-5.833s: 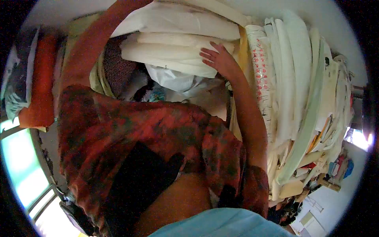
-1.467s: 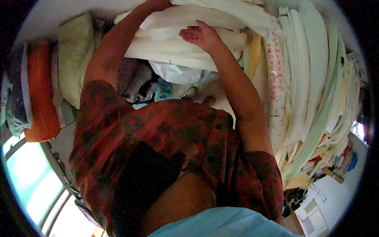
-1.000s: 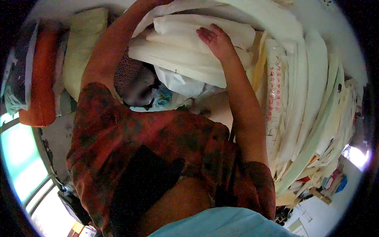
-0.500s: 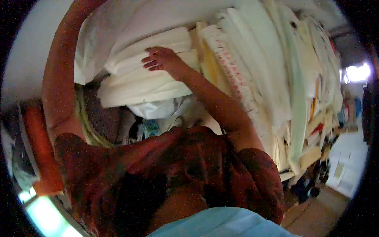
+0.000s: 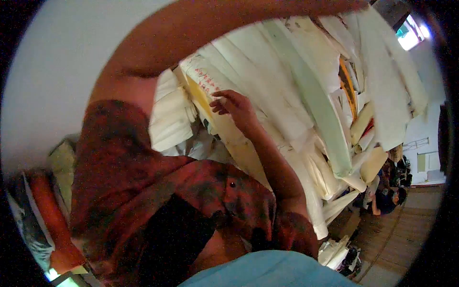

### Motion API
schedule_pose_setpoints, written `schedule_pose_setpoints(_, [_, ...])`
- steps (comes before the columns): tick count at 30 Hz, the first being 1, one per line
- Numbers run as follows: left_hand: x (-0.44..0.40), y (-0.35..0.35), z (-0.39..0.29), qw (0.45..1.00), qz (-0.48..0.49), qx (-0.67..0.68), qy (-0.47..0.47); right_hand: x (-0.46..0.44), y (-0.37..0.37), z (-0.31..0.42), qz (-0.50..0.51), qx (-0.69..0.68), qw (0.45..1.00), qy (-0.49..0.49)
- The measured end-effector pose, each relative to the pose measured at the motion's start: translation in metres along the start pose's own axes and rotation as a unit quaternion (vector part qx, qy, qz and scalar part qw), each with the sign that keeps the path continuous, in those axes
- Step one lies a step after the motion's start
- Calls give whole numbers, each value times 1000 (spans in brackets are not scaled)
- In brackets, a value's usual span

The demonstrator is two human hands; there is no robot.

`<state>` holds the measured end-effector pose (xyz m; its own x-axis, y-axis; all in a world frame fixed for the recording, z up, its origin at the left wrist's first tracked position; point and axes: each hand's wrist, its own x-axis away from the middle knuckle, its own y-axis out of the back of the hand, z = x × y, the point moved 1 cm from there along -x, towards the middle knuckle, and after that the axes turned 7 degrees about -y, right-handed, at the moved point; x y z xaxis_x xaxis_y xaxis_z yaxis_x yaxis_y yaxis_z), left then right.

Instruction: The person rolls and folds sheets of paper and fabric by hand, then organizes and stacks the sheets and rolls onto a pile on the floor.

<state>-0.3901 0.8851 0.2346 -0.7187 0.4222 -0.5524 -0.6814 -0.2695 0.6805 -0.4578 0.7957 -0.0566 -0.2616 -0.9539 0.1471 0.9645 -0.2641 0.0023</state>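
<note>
My right hand (image 5: 235, 108) is raised in the middle, with loosely bent fingers somewhat apart and nothing visible in them. It is in front of a pale roll with red writing (image 5: 204, 79) and a yellow strip (image 5: 198, 98). My left arm crosses the top of the view to the right. My left hand (image 5: 364, 5) is at the upper edge, mostly cut off, and its fingers cannot be made out. Just beyond it a long white sheet (image 5: 389, 81) hangs down over the rolls. A pale green roll (image 5: 318, 103) stands between the hands.
Folded cream fabric (image 5: 172, 115) lies left of the writing. An orange roll (image 5: 50, 210) and dark wrapped bundles stand at the far left. At the lower right, a person (image 5: 385, 201) is low down near the brown floor (image 5: 397, 234). A bright window (image 5: 411, 33) shows at the upper right.
My left arm has swung from the upper left across to the upper right. The view has turned right, and the white sheet once at the left now hangs at the right. My right hand stays open.
</note>
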Motion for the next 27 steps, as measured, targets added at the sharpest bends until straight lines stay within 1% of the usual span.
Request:
schedule_pose_setpoints(1, [-21,-54,-8,993,-108,-23,-44,9,7,-1,-9,2,1000,9])
schedule_pose_setpoints(2, [-30,-102,-18,972,-214,-45,-85,17,15,0,-17,5,1000,15])
schedule_pose_setpoints(3, [-23,-114,-38,970,-210,-71,-95,25,20,3,-38,39,998,-7])
schedule_pose_setpoints(4, [-24,-144,-53,974,-173,-90,-112,29,27,-1,-43,18,999,0])
schedule_pose_setpoints(5, [-13,-174,-64,978,-149,-78,-121,37,34,-9,-50,0,999,6])
schedule_pose_setpoints(6, [-5,-210,-74,986,-111,-49,-112,44,40,-13,-57,-18,998,12])
schedule_pose_setpoints(7, [7,-269,-79,994,-8,-4,-110,49,44,-8,-87,11,995,-38])
schedule_pose_setpoints(8, [16,-274,-84,988,100,48,-106,54,51,-13,-88,20,995,-35])
schedule_pose_setpoints(9, [27,-279,-87,978,193,61,-56,59,57,-21,-87,26,995,-32])
schedule_pose_setpoints(11, [19,-283,-79,983,159,62,-69,61,66,-25,-74,38,996,-23])
schedule_pose_setpoints(13, [21,-272,-74,984,140,73,-77,66,59,-26,-41,45,998,-24])
schedule_pose_setpoints(16, [14,-284,-66,995,13,10,-99,61,49,-23,-11,75,997,-13])
schedule_pose_setpoints(17, [11,-271,-66,986,140,42,-78,58,45,-21,-9,79,997,-5])
schedule_pose_setpoints(20, [17,-288,-76,967,227,107,-48,58,37,-20,0,92,996,2])
schedule_pose_setpoints(23, [20,-313,-65,957,219,172,-79,52,35,-27,12,108,994,-16])
schedule_pose_setpoints(24, [29,-297,-63,970,180,139,-84,46,38,-29,18,120,992,-25])
schedule_pose_setpoints(25, [51,-257,-79,981,142,101,-84,67,21,-36,31,136,990,-32])
schedule_pose_setpoints(26, [63,-229,-75,989,103,62,-86,61,23,-38,34,135,990,-21])
schedule_pose_setpoints(27, [77,-207,-73,991,92,75,-62,56,25,-39,37,133,990,-10])
